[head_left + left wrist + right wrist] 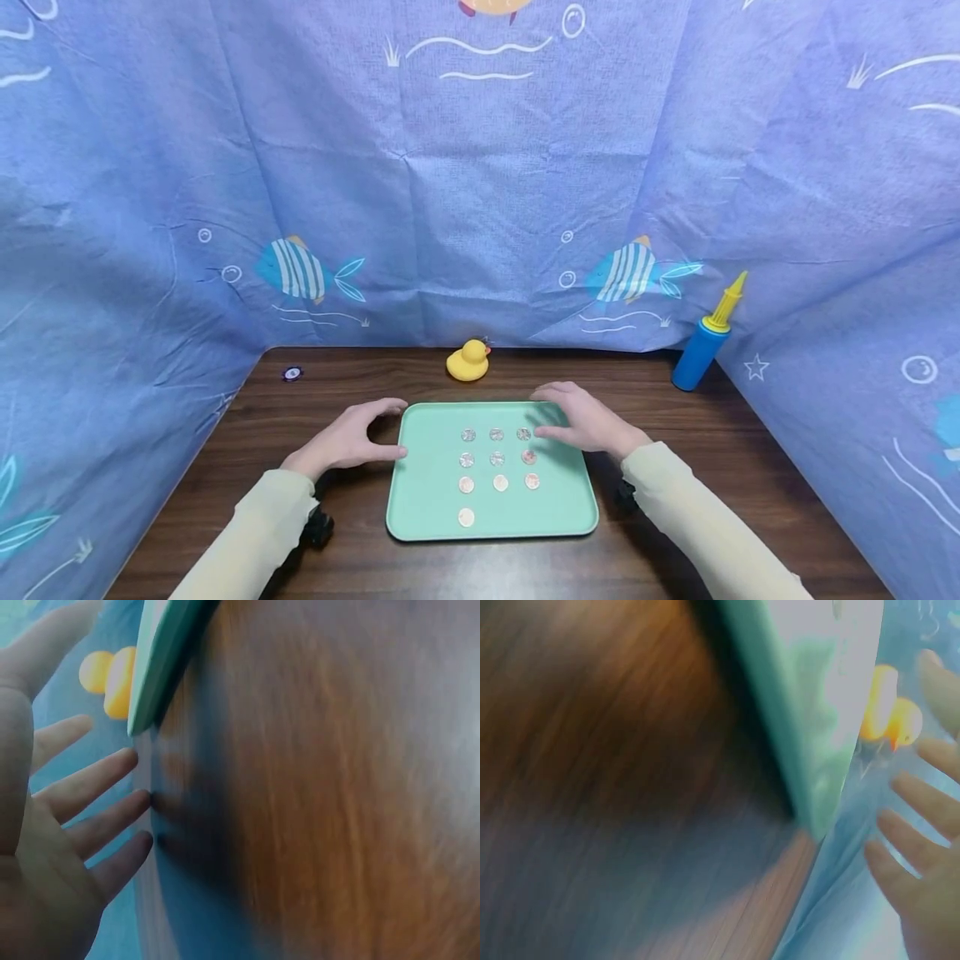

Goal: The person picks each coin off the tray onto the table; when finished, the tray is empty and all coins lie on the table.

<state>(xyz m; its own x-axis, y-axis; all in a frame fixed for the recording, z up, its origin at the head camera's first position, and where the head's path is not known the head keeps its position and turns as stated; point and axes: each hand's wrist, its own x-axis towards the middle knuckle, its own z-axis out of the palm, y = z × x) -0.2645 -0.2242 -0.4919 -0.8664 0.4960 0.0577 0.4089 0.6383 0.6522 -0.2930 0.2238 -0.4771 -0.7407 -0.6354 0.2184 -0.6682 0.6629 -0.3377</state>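
A mint-green tray (435, 467) lies on the wooden table, bearing several coins (497, 458) set out in rough rows. The coins at the back look silvery, those toward the front paler or coppery. My left hand (351, 435) is beside the tray's left edge, thumb and fingers spread apart; in the left wrist view the fingers (97, 780) are loose and hold nothing. Over the tray's back right part hovers my right hand (588, 418), its thumb near a coin (523, 434). In the right wrist view its fingers (922, 806) are relaxed, with nothing held.
Behind the tray sits a yellow rubber duck (468, 362). A blue and yellow hand pump (703, 343) stands at the back right corner, leaning. A small dark round piece (292, 373) lies back left. Blue fish-patterned cloth (480, 208) hangs around the table.
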